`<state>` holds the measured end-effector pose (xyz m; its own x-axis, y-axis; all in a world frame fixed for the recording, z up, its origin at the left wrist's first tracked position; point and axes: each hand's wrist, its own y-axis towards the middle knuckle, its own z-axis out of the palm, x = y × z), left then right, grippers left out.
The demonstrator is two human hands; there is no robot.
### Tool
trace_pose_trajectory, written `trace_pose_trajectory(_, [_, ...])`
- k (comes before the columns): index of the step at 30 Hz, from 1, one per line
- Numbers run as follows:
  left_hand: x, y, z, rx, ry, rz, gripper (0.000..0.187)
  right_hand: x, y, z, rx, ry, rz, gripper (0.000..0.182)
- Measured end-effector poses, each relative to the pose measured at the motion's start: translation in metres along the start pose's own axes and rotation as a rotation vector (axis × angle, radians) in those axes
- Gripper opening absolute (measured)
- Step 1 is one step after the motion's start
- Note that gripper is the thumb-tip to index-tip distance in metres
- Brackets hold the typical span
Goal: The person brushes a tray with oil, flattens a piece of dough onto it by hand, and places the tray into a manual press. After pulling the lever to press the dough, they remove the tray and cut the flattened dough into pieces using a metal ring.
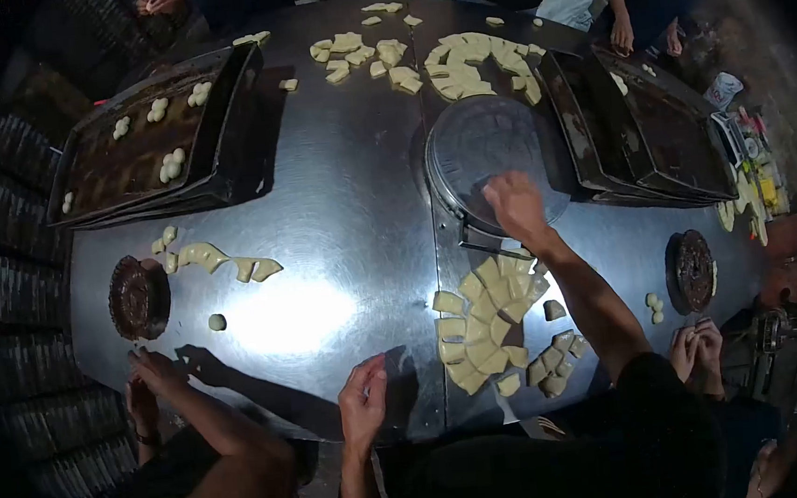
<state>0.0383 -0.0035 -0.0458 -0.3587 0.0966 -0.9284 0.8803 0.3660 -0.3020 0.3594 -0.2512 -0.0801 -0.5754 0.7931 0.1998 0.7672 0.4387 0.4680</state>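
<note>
My right hand [515, 204] is over the round metal plate [484, 144] of a scale, its fingers curled together; anything inside them is hidden. My left hand [364, 401] is at the table's near edge, fingers pressed together and curved, and I cannot make out what they hold. Between my hands, cut dough pieces [479, 322] lie in overlapping curved rows below the scale. A smaller cluster of darker dough pieces [553, 363] sits to their right, under my right forearm. One dark dough lump [554, 310] is just above that cluster.
Stacked trays with dough balls [172, 164] stand at the left, more trays [661, 130] at the right. Brown round dishes [136, 302] sit near co-workers' hands on both sides. More cut dough [473, 61] lies beyond the scale, with other people along the far edge.
</note>
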Motion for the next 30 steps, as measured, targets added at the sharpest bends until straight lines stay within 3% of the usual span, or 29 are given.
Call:
trace_pose_trajectory(1, [0.0, 0.001, 0.003, 0.024, -0.011, -0.003, 0.025, 0.002, 0.001, 0.0, 0.149, -0.043, 0.024, 0.026])
trace_pose_trajectory(2, [0.001, 0.004, 0.007, 0.043, -0.026, 0.0, 0.025, 0.006, -0.002, -0.004, 0.027, 0.025, 0.022, 0.024])
trace_pose_trajectory(4, [-0.002, 0.007, 0.011, 0.067, -0.043, -0.001, 0.025, 0.021, -0.012, -0.015, 0.084, -0.031, -0.071, 0.022])
trace_pose_trajectory(7, [0.007, 0.016, 0.017, 0.122, -0.084, 0.017, 0.025, 0.05, -0.045, -0.029, 0.547, 0.02, 0.015, 0.024])
trace_pose_trajectory(9, [0.012, 0.021, 0.021, 0.13, -0.133, 0.029, 0.025, 0.055, -0.058, -0.029, 0.329, -0.006, -0.116, 0.022])
trace_pose_trajectory(12, [0.008, 0.027, 0.023, 0.147, -0.174, 0.037, 0.025, 0.046, -0.055, -0.016, 0.337, 0.145, -0.001, 0.021])
trace_pose_trajectory(17, [0.013, 0.021, 0.018, 0.092, -0.223, 0.117, 0.025, 0.026, -0.059, 0.005, 0.538, -0.015, -0.125, 0.021])
trace_pose_trajectory(19, [0.023, 0.016, 0.014, 0.067, -0.244, 0.116, 0.025, 0.031, -0.048, -0.008, 0.401, 0.063, -0.254, 0.02])
trace_pose_trajectory(21, [0.033, 0.01, 0.01, 0.04, -0.276, 0.074, 0.025, 0.039, -0.033, -0.021, 0.352, 0.138, -0.072, 0.019])
trace_pose_trajectory(23, [0.038, 0.006, 0.005, 0.014, -0.251, 0.069, 0.025, 0.059, -0.007, -0.053, 0.521, 0.305, 0.372, 0.026])
trace_pose_trajectory(25, [0.049, 0.003, 0.006, -0.008, -0.232, 0.066, 0.024, 0.056, 0.013, -0.066, 0.436, 0.435, 0.41, 0.026])
trace_pose_trajectory(27, [0.045, 0.002, 0.004, -0.008, -0.217, 0.064, 0.024, 0.038, 0.037, -0.068, 0.297, 0.315, 0.219, 0.028])
trace_pose_trajectory(30, [0.038, 0.003, 0.005, 0.002, -0.223, 0.066, 0.024, 0.071, 0.08, -0.11, 0.383, 0.324, 0.345, 0.032])
